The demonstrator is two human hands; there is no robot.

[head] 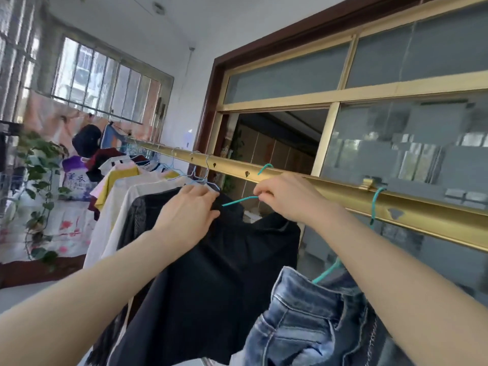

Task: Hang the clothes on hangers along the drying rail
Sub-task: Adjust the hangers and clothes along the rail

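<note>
Teal hanger (239, 199), mostly hiding in the black garment (211, 260), is hooking up over the rail (343, 191), arm near-level; right hand (285, 196) is pinching it, left hand (184, 215) lying flat on the fabric.

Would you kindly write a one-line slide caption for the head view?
Right hand pinches a teal hanger hooked over the gold rail; left hand rests on its black garment.
</note>
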